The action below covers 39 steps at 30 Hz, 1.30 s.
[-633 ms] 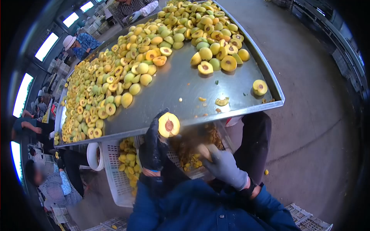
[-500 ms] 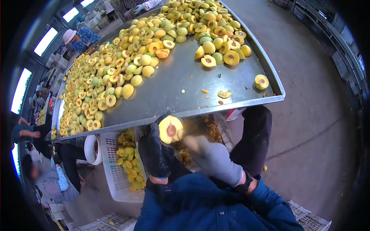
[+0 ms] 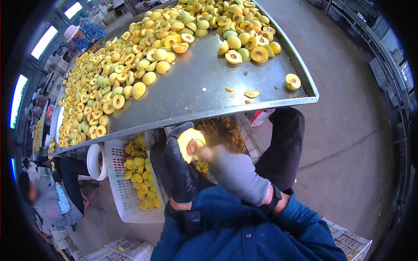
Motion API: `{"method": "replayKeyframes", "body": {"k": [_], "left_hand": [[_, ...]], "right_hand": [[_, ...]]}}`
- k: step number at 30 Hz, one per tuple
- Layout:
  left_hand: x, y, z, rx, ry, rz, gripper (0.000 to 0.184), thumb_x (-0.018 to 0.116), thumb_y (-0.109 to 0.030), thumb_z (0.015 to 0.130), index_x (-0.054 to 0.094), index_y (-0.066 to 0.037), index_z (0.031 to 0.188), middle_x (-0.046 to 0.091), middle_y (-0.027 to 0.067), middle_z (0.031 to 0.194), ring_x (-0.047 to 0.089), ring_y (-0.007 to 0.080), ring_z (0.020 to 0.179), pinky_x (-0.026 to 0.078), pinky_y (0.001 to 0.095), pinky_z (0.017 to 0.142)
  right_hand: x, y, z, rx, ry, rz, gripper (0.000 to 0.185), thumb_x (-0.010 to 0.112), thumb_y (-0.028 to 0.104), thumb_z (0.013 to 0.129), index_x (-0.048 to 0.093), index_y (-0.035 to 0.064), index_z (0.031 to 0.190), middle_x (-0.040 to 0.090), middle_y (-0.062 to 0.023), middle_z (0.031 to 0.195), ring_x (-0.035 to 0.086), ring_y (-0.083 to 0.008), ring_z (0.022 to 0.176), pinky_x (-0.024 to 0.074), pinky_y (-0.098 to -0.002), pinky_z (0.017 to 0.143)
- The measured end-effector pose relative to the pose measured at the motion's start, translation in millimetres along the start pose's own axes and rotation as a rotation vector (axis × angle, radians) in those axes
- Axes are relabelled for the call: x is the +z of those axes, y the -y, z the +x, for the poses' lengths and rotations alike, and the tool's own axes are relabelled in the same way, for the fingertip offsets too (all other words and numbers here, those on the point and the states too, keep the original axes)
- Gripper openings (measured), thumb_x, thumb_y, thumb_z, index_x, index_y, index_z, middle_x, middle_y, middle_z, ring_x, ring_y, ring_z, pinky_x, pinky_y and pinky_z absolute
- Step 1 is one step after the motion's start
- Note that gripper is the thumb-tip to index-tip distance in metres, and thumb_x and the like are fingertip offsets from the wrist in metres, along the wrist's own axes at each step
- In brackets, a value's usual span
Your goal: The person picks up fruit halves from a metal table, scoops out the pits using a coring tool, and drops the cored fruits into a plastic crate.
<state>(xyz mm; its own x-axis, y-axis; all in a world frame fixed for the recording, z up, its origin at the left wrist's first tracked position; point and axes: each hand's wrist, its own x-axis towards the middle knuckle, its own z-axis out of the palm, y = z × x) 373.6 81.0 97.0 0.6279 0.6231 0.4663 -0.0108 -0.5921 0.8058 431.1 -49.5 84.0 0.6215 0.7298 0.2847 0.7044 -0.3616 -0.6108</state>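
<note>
Metal table (image 3: 183, 93) bears halved fruit (image 3: 123, 77). Off table's near edge: left hand (image 3: 177, 167) pinches fruit half (image 3: 186, 139). Blurred right hand (image 3: 237, 172), apart earlier, now at pit (image 3: 192, 148); grip indeterminable. Work seemingly centred there.

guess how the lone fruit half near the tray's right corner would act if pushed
The half would probably rock or spin, as it seems to sit on its rounded back, cut face up. It may slide easily, since the tray looks smooth and shiny. It is likely firm, not floppy: its outline looks round and unsagging.
</note>
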Motion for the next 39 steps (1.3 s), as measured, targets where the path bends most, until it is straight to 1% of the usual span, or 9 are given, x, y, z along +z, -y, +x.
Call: {"method": "replayKeyframes", "body": {"k": [9, 12, 17, 20, 21, 24, 28, 34, 39], "left_hand": [[20.3, -22.9, -8.3, -0.323, -0.176, -0.534, 0.035, 0.04, -0.026, 0.1, 0.058, 0.001, 0.113, 0.061, 0.0078, 0.105, 0.059, 0.0179, 0.097, 0.046, 0.0312, 0.089], [23.4, -27.4, -7.2, -0.352, -0.197, -0.487, 0.037, 0.038, -0.028, 0.101, 0.057, 0.001, 0.115, 0.062, 0.0085, 0.106, 0.059, 0.0186, 0.097, 0.047, 0.0326, 0.089], [21.0, -14.0, -9.0, -0.184, -0.151, -0.253, 0.042, 0.04, -0.033, 0.1, 0.059, 0.002, 0.116, 0.063, 0.0109, 0.105, 0.061, 0.0211, 0.096, 0.049, 0.035, 0.088], [19.8, -11.7, -9.9, -0.241, -0.164, -0.297, 0.055, 0.03, -0.039, 0.103, 0.061, 0.005, 0.112, 0.066, 0.0159, 0.104, 0.063, 0.0253, 0.095, 0.049, 0.0374, 0.088], [19.7, -13.6, -10.8, -0.219, -0.146, -0.242, 0.057, 0.029, -0.043, 0.103, 0.059, 0.005, 0.115, 0.065, 0.0158, 0.105, 0.062, 0.0255, 0.096, 0.049, 0.0376, 0.088], [26.1, -17.9, -15.8, -0.32, -0.176, -0.653, 0.047, 0.039, -0.036, 0.101, 0.058, 0.003, 0.117, 0.063, 0.0128, 0.106, 0.062, 0.0221, 0.096, 0.05, 0.0361, 0.087], [33.6, -32.8, -17.9, -0.25, -0.231, -0.738, 0.043, 0.044, -0.032, 0.101, 0.054, 0.003, 0.121, 0.062, 0.0126, 0.11, 0.061, 0.0217, 0.098, 0.05, 0.0367, 0.088], [27.9, -17.1, -18.5, -0.118, -0.185, -0.247, 0.04, 0.043, -0.029, 0.101, 0.054, 0.004, 0.121, 0.062, 0.0134, 0.111, 0.062, 0.0229, 0.095, 0.052, 0.0361, 0.086], [30.3, -23.4, -18.1, -0.213, -0.205, -0.292, 0.055, 0.029, -0.042, 0.104, 0.06, 0.003, 0.115, 0.064, 0.0142, 0.108, 0.061, 0.0243, 0.098, 0.049, 0.0369, 0.088]], "right_hand": [[-11.3, 5.5, 0.0, 0.05, 0.094, 0.191, 0.025, 0.064, 0.019, 0.086, 0.045, 0.0048, 0.095, 0.06, -0.0189, 0.063, 0.061, -0.0399, 0.058, 0.0461, -0.0493, 0.05], [-11.9, 5.9, -1.0, 0.058, 0.105, 0.232, 0.024, 0.063, 0.017, 0.085, 0.046, 0.0038, 0.095, 0.06, -0.0201, 0.064, 0.062, -0.0406, 0.06, 0.0464, -0.0496, 0.051], [-22.8, 4.6, 0.2, 0.151, 0.166, 0.247, 0.024, 0.064, 0.018, 0.084, 0.048, 0.0023, 0.095, 0.061, -0.0221, 0.065, 0.063, -0.0415, 0.064, 0.0475, -0.0505, 0.055], [-18.7, 4.5, -4.7, 0.16, 0.166, 0.289, 0.027, 0.065, 0.019, 0.083, 0.048, 0.0026, 0.096, 0.061, -0.0225, 0.067, 0.063, -0.0422, 0.065, 0.0477, -0.0509, 0.056], [-17.1, 4.3, -6.3, 0.161, 0.161, 0.315, 0.028, 0.066, 0.019, 0.083, 0.048, 0.0028, 0.096, 0.061, -0.0226, 0.067, 0.063, -0.0426, 0.066, 0.0477, -0.051, 0.056], [-17.8, 2.9, -5.7, 0.17, 0.153, 0.37, 0.029, 0.067, 0.019, 0.082, 0.048, 0.0032, 0.097, 0.061, -0.0228, 0.069, 0.062, -0.0433, 0.066, 0.0474, -0.0514, 0.056], [-26.3, 4.0, -6.3, 0.168, 0.143, 0.384, 0.03, 0.067, 0.019, 0.082, 0.047, 0.0032, 0.098, 0.061, -0.0228, 0.069, 0.062, -0.0431, 0.066, 0.0471, -0.0516, 0.056], [-31.8, 6.5, -5.6, 0.18, 0.178, 0.241, 0.029, 0.065, 0.018, 0.083, 0.048, 0.001, 0.099, 0.062, -0.0217, 0.068, 0.063, -0.0417, 0.065, 0.0484, -0.0507, 0.056], [-25.1, -0.6, -9.9, 0.129, 0.163, 0.246, 0.031, 0.066, 0.019, 0.083, 0.046, 0.002, 0.1, 0.06, -0.0201, 0.065, 0.062, -0.0402, 0.061, 0.0475, -0.0494, 0.052]]}}
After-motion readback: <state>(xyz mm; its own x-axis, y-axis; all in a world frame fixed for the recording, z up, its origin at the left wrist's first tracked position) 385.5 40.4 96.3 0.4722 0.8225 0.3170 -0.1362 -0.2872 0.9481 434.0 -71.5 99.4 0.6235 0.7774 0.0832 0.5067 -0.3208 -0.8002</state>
